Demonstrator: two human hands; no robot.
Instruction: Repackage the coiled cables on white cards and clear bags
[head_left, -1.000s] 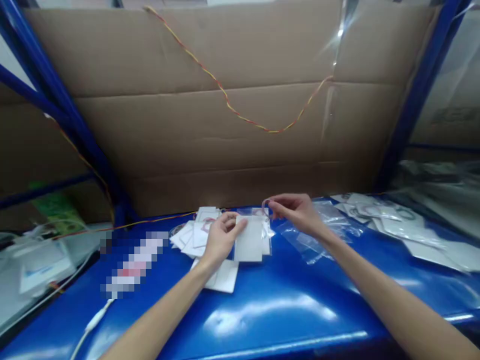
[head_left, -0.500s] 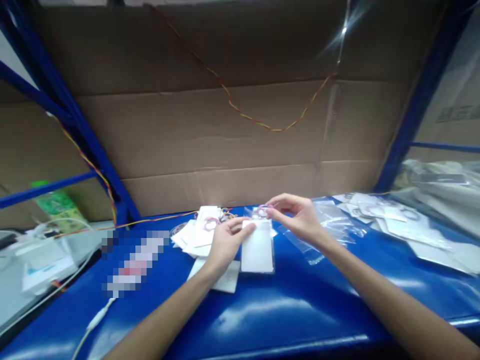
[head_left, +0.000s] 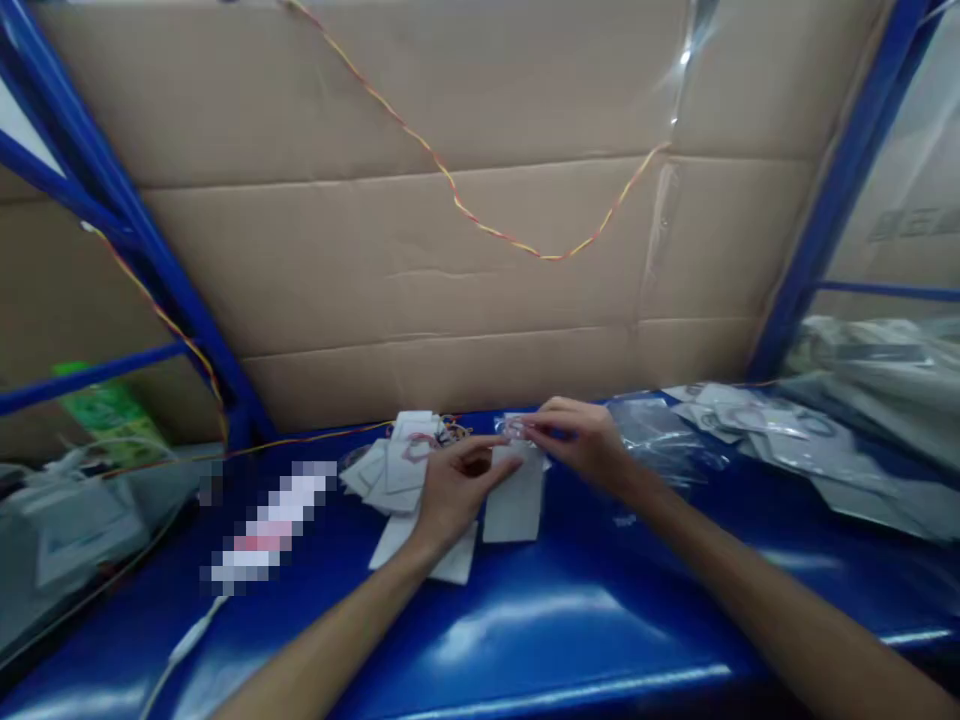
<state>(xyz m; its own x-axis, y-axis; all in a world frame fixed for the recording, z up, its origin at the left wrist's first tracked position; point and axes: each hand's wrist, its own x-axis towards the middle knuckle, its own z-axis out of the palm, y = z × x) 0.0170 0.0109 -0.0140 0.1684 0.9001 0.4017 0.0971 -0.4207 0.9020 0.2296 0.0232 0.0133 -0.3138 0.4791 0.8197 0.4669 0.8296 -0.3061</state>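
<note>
A white card in a clear plastic bag (head_left: 513, 505) lies upright on the blue table. My left hand (head_left: 453, 488) is closed at its upper left edge, thumb and fingers pinching the bag near the opening. Just above the card, my right hand (head_left: 583, 442) pinches a small coil of thin pinkish wire (head_left: 516, 428) at the bag's mouth. How far the coil sits inside the bag is hard to see. Left of my left hand is a pile of white cards (head_left: 403, 478), with a reddish wire coil (head_left: 418, 448) on top. Another white card (head_left: 455, 562) lies partly under my left wrist.
Loose clear bags (head_left: 649, 425) lie right of my right hand, and a spread of bagged white cards (head_left: 795, 430) is farther right. A white cable (head_left: 191, 635) runs along the left. Cardboard (head_left: 450, 250) and blue frame posts (head_left: 832, 210) stand behind.
My right hand has moved slightly left and down with the wire coil, closer to the bag's opening. The left thumb has shifted a little right over the bag's top.
</note>
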